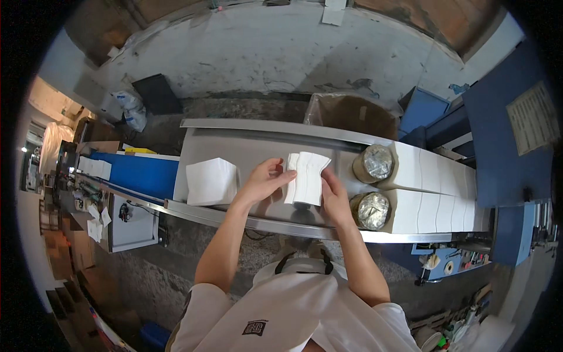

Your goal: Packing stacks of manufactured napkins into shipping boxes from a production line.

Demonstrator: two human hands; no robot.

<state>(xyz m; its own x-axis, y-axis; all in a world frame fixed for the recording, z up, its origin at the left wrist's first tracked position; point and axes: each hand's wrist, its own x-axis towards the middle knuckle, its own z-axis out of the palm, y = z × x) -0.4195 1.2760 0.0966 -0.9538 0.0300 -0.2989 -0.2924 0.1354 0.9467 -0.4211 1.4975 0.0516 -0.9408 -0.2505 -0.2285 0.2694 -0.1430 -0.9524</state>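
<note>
Between my two hands, over the middle of a grey metal tray table (258, 146), is a stack of white folded paper napkins (306, 178). My left hand (267, 180) grips its left side, thumb toward the front face and fingers curled. Along the right edge, my right hand (335, 196) presses with its fingers partly hidden behind the stack. To the left of my left hand stands another white napkin stack (212, 182) on the metal surface. Right of my right hand are two round weights wrapped in shiny clear film (375, 163), one behind the other.
Two long rows of white napkin stacks (431, 170) fill the table's right end, by a blue machine (504, 111). Behind the table stands a large lined carton (352, 114). A blue belt surface (138, 177) adjoins the left end. Raised metal rails (281, 227) edge the table.
</note>
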